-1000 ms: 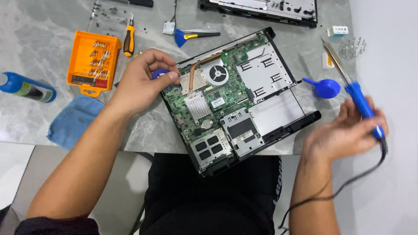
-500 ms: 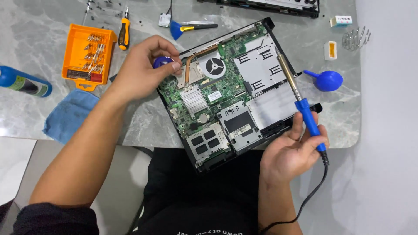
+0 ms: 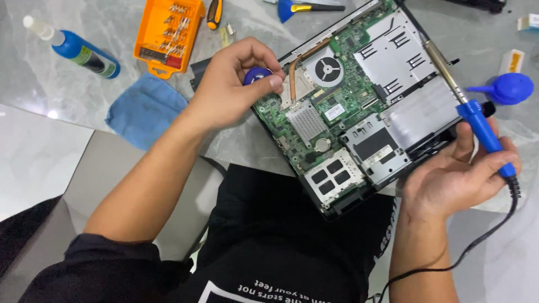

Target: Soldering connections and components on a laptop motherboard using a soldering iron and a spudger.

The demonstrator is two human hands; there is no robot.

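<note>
**Soldering iron over an opened laptop**

While your right hand [image 3: 457, 179] wraps its grip loosely around the blue handle of the soldering iron [image 3: 471, 115], the metal tip points toward 11 o'clock above the laptop's silver shield plate. Your left hand [image 3: 233, 87] pinches a small round blue tin [image 3: 257, 74] between thumb and fingers, closed on it, at the 9 o'clock edge of the opened laptop [image 3: 359, 106] beside the copper heat pipe and fan. On the grey counter [image 3: 33, 78], a blue cloth [image 3: 145, 109] lies at 8 o'clock of your left hand, an orange bit case [image 3: 167, 35] at 10 o'clock, a blue bottle [image 3: 76, 46] further out. A blue blower bulb [image 3: 505, 88] sits just at 1 o'clock of the iron's handle.
</note>
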